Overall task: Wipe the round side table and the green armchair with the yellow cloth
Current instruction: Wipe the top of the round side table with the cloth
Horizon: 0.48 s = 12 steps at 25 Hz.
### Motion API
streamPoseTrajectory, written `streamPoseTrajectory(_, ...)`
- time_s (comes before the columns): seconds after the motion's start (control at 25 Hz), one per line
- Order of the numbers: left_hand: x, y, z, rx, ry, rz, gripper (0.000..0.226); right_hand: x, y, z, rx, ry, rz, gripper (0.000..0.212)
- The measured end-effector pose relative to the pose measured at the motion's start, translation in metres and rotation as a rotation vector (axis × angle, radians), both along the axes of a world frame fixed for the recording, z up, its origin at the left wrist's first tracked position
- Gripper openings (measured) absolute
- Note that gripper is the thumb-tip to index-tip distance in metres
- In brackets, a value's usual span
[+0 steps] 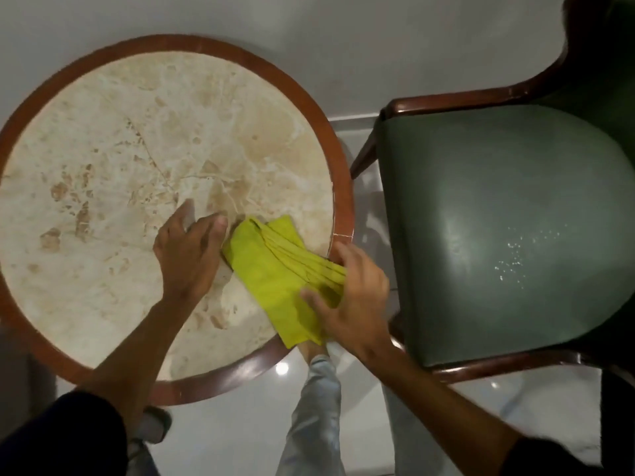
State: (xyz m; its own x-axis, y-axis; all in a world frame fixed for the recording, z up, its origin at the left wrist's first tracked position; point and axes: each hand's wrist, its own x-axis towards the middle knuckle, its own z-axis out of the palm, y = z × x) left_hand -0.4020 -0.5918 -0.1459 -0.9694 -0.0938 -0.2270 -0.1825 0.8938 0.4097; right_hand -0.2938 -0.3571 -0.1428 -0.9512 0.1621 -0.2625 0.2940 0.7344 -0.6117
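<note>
The round side table (113, 139) has a beige marble top inside a red-brown wooden rim. A folded yellow cloth (275, 269) lies on its near right part, one end hanging over the rim. My right hand (347, 300) grips the cloth's near end at the table's edge, thumb on top. My left hand (189, 245) rests flat on the marble with fingers spread, touching the cloth's left edge. The green armchair (498, 218) stands to the right of the table, its seat facing up with small white specks on it.
A pale wall runs behind the table and chair. The floor (240, 434) is glossy light tile with lamp reflections. My legs in light trousers and one foot stand between table and chair. The chair's wooden armrests (446, 97) curve along its far and near sides.
</note>
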Motion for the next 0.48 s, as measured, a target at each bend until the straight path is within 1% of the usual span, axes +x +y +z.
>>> streamPoseTrajectory(0.04,0.000,0.006,0.005,0.008,-0.038,-0.055,0.060,0.013,0.003,0.004,-0.212,-0.270,-0.346,0.093)
streamPoseTrajectory(0.08,-0.005,0.011,0.012,-0.005,-0.074,-0.142,0.061,0.021,0.001,0.008,-0.512,-0.511,-0.576,0.091)
streamPoseTrajectory(0.12,-0.007,0.019,0.020,-0.005,-0.099,-0.220,0.060,0.023,-0.002,0.010,-0.799,-0.646,-0.685,0.076)
streamPoseTrajectory(0.16,-0.005,0.053,0.023,0.044,-0.105,-0.309,0.054,0.031,0.020,0.009,-0.961,-0.639,-0.759,0.056)
streamPoseTrajectory(0.2,-0.007,0.096,0.032,0.140,-0.138,-0.316,0.040,0.033,0.051,0.014,-1.031,-0.573,-0.787,0.038)
streamPoseTrajectory(0.24,-0.006,0.094,0.039,0.251,-0.187,-0.252,0.028,0.025,0.044,0.017,-1.071,-0.523,-0.794,0.029)
streamPoseTrajectory(0.32,0.004,0.129,0.046,0.454,-0.273,-0.166,0.032,0.022,0.084,0.025,-1.056,-0.404,-0.822,0.030)
streamPoseTrajectory(0.36,0.013,0.124,0.045,0.487,-0.295,-0.083,0.036,0.017,0.090,0.031,-1.006,-0.374,-0.797,0.029)
streamPoseTrajectory(0.4,0.023,0.125,0.044,0.563,-0.314,-0.025,0.042,0.015,0.101,0.034,-0.884,-0.341,-0.765,0.030)
streamPoseTrajectory(0.48,0.038,0.142,0.043,0.686,-0.295,0.023,0.057,0.008,0.131,0.042,-0.556,-0.292,-0.642,0.035)
